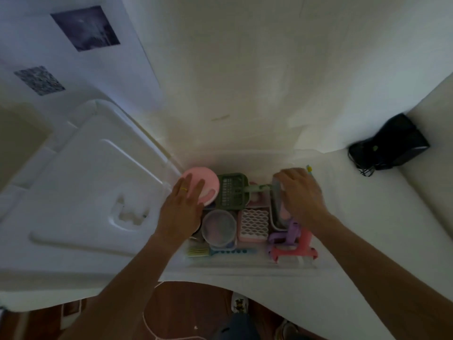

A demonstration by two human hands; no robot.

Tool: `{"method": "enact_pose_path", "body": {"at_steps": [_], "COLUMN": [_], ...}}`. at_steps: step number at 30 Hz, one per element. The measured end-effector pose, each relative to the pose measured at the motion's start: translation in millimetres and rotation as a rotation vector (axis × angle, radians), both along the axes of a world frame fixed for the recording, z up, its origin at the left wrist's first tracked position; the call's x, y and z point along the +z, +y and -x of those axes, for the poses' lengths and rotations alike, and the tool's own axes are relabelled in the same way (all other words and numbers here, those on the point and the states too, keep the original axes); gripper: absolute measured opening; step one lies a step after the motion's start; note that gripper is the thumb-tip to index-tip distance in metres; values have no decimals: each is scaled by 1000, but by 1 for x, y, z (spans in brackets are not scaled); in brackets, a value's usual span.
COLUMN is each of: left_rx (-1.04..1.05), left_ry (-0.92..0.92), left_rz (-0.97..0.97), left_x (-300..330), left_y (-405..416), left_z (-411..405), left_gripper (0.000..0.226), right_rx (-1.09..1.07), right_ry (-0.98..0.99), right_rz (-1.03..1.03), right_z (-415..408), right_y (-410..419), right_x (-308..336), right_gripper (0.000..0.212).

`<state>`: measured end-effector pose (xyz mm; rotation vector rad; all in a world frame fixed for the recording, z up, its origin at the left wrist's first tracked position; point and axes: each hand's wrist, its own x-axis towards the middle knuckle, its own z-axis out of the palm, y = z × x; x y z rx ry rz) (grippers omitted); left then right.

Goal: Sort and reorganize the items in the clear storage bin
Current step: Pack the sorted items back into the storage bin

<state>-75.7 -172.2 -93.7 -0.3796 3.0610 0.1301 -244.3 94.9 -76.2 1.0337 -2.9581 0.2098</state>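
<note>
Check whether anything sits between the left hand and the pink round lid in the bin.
Nothing visible does. The left hand lies with straight fingers directly on the pink round lid at the bin's far left corner. The green slotted basket stands beside the lid on its right, not between them.

White table (245, 106) fills most of the view. Black device (389, 143) with cords far right, against the wall. Two dark patterned squares on the far left: larger (85, 28), smaller speckled (39, 80). Reddish-brown floor (186, 310) at near edge; a patterned shoe (239, 304) on it.
</note>
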Motion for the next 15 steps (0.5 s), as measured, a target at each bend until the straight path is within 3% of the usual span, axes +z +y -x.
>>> {"method": "enact_pose_path", "body": {"at_steps": [2,8,12,15], "left_rx": [50,66,72,51], "left_ry": [113,74,78,134], "left_rz": [-11,41,43,63], "left_x": [13,14,14,11], "left_y": [5,14,13,12], "left_z": [-22,-46,-43,-47], "left_gripper": [64,69,61,63], "right_rx": [-101,-220,-15,167], "right_ry": [50,-31,206,-46], "right_rz": [79,56,10,-45], "right_z": [-11,-35,-47,-70], "right_y": [42,88,62,24], "right_x": [6,-13,8,10], "right_gripper": [47,40,35,46]}}
